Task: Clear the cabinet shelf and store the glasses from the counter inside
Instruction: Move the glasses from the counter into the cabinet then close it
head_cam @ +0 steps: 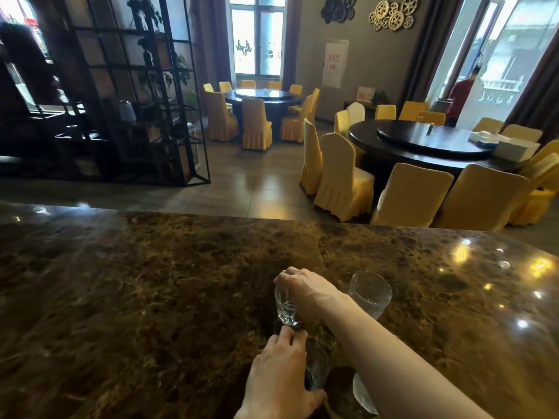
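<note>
From the head view, the only one I had, I was looking across a dark marbled counter [151, 282] into a dining room of round tables and yellow-covered chairs. My right hand [305, 287], reaching in from about five o'clock, sat just below the middle of the frame with its fingers closed around the rim of a small cut-glass stemmed glass [286, 306], which hung tilted beneath them. My left hand [279, 376], coming up from six o'clock, had its fingers curled over a second glass [317, 368] that looked dark and lay low against the counter; its fingertips were touching or nearly touching the small glass's foot, and I could not tell which. A larger clear tumbler [370, 293] stood at roughly three o'clock from the right hand, just beside the wrist, untouched. Another glass [364, 394] showed partly under my right forearm near the bottom edge, too hidden to describe. No cabinet or shelf appeared anywhere in the frame, so I could not say whether it had been cleared. Judging by what lay here, the storing part was at an early or middle stage: several glasses remained on the counter, two were in hand, and all of them had yet to reach the cabinet.
</note>
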A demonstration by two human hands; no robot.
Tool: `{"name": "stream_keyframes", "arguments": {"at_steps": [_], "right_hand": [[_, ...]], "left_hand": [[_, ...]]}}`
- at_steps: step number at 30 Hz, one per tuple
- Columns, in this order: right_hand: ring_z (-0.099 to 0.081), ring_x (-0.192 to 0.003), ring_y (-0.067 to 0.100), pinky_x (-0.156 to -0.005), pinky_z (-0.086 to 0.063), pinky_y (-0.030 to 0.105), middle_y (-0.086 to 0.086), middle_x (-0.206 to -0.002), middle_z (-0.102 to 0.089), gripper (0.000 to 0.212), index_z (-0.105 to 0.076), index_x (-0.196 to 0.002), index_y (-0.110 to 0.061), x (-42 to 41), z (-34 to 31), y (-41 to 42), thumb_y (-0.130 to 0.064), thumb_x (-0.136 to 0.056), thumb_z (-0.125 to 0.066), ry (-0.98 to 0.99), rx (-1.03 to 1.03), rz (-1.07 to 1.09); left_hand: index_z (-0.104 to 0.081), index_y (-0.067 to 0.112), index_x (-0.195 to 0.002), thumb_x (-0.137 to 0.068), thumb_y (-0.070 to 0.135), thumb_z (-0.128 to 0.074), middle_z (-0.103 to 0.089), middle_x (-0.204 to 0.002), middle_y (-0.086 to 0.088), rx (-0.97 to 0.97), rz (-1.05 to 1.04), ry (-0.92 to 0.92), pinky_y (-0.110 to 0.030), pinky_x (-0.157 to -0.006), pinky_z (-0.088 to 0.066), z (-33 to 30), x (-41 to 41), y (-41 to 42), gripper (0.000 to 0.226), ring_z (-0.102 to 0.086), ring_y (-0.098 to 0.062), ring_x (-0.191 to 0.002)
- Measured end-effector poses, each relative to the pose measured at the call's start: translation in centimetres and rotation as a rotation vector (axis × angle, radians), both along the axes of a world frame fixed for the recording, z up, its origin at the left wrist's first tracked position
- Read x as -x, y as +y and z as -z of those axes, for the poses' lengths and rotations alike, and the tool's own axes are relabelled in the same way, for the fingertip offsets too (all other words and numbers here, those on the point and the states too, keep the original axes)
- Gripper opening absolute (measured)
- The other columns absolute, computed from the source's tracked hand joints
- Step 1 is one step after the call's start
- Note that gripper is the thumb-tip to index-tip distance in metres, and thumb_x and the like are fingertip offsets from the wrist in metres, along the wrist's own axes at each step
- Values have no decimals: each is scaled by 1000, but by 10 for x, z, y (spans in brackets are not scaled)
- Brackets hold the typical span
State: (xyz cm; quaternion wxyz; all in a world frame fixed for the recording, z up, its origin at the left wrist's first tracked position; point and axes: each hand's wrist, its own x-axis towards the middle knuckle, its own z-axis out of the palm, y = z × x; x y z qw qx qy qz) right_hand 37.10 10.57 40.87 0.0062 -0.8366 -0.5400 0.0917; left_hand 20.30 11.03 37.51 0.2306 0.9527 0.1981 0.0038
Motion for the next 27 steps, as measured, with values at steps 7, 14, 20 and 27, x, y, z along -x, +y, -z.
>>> {"name": "stream_keyframes", "arguments": {"at_steps": [7,14,20,27], "right_hand": [[-57,-108,26,-82,-56,35,3,-125,-53,82,-47,-140,-27,0,-1,4,-7,-70,-85,-22,16,-1],[-52,-107,24,-81,-56,37,2,-120,-50,83,-50,-138,-29,10,-12,-5,-14,-66,-89,-49,-5,58],[-50,-110,24,-80,-55,35,3,-123,-48,84,-47,-141,-27,40,-36,-19,-14,-68,-87,-111,-66,99],[-51,-109,22,-77,-53,34,0,-123,-49,81,-49,-139,-33,82,-66,-53,-15,-69,-87,-135,-131,145]], "left_hand": [[-37,33,-144,-69,55,-80,-38,-137,16,27,13,-4,-36,-110,-39,-1,0,5,89,-45,-13,-126],[-38,36,-141,-70,52,-77,-40,-132,16,47,28,-69,-33,-107,-39,-6,17,15,83,-44,-11,-126],[-34,41,-142,-67,56,-77,-38,-134,22,46,51,-146,-31,-110,-36,-17,52,26,88,-41,-6,-129],[-38,41,-141,-62,66,-73,-39,-130,28,47,69,-275,-23,-106,-38,-32,104,22,90,-44,0,-121]]}}
